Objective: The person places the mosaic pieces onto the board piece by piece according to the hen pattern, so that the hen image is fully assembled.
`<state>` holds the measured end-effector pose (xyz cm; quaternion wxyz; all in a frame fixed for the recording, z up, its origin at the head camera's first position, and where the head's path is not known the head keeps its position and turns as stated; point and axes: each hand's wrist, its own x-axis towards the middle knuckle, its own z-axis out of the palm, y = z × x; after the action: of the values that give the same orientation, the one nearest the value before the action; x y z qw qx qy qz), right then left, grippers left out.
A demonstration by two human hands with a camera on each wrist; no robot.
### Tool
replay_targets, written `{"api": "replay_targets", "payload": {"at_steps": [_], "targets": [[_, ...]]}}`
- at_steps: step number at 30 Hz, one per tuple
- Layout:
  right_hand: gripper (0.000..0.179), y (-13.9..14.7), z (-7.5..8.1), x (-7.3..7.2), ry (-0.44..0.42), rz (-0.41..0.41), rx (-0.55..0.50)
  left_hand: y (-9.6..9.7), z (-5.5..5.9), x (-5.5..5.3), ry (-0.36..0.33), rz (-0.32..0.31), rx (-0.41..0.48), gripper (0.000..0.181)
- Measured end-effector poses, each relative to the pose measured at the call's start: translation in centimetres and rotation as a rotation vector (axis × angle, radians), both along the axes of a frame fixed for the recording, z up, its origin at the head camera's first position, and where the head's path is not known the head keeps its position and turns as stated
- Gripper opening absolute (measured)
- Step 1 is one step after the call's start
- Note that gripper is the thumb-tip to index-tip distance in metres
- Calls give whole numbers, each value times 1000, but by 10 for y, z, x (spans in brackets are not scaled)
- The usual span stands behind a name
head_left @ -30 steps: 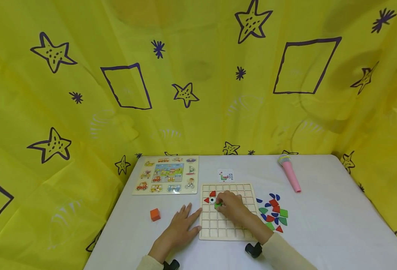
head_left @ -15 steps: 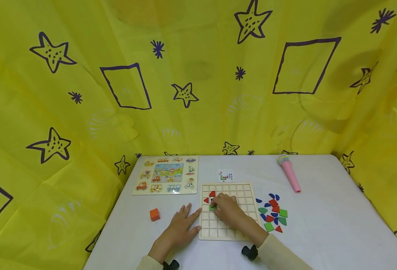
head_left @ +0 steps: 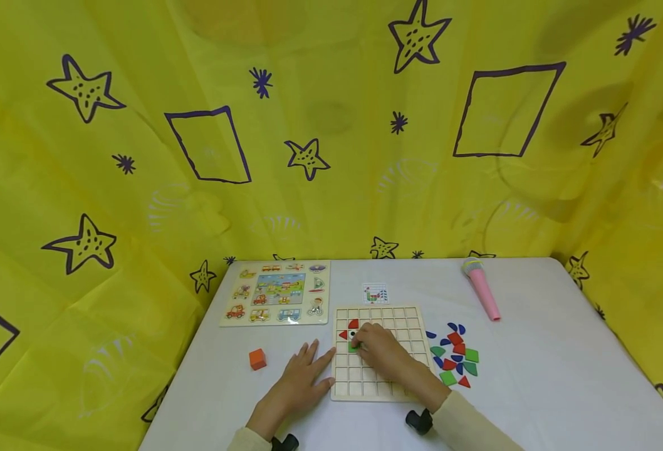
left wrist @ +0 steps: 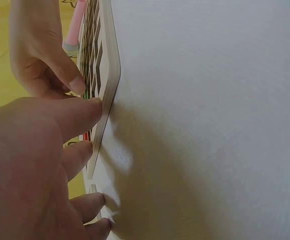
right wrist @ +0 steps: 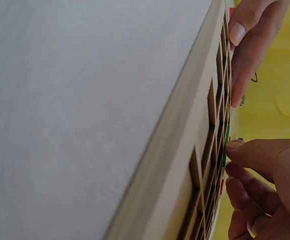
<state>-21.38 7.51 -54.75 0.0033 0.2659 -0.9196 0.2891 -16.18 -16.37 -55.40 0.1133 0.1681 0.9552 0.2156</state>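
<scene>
My right hand [head_left: 385, 354] is over the left part of the wooden grid board [head_left: 378, 388], its curled thumb and fingertips on a green square piece [head_left: 354, 347]. The square lies at a cell below a white eye piece [head_left: 352, 334], which my fingers partly cover. A red triangle [head_left: 343, 335] and a red quarter-circle [head_left: 353, 324] sit in neighbouring cells. In the right wrist view, the thumb tip touches the green piece [right wrist: 227, 135]. My left hand [head_left: 303, 381] rests with spread fingers on the table, its thumb and a finger touching the board's left edge.
Loose red, green and blue pieces [head_left: 455, 351] lie right of the board. Behind it is a small pattern card [head_left: 375, 293]. A vehicle picture puzzle [head_left: 230, 318] stands back left, an orange cube [head_left: 257, 359] in front of it. A pink toy microphone [head_left: 485, 291] lies back right.
My right hand has moved slightly left with the green square, bringing it to the cell below the eye piece. Over the last half second it has barely moved. My left hand has stayed still.
</scene>
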Motion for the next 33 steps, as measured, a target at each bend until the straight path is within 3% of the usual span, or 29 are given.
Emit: {"api": "replay_targets", "payload": {"at_steps": [6,14,21,24,29,33], "targets": [[12,9,5,1,-48,-8,2,-1,-1,-1,3,0,6,63],[11,45,15,4,-169,-177,-20,-1,-2,-1,4,-2,11,63],[13,109,24,13,-211,-250,-107,-1,-1,0,13,-7,5,63],[18,142,25,17,-218,-272,-75,-1,-1,1,11,-10,8,63],[26,188,19,24,-305,-350,15,0,1,2,2,-12,6,63],[28,210,12,31,-366,-387,8,0,1,2,0,-9,9,63]]}}
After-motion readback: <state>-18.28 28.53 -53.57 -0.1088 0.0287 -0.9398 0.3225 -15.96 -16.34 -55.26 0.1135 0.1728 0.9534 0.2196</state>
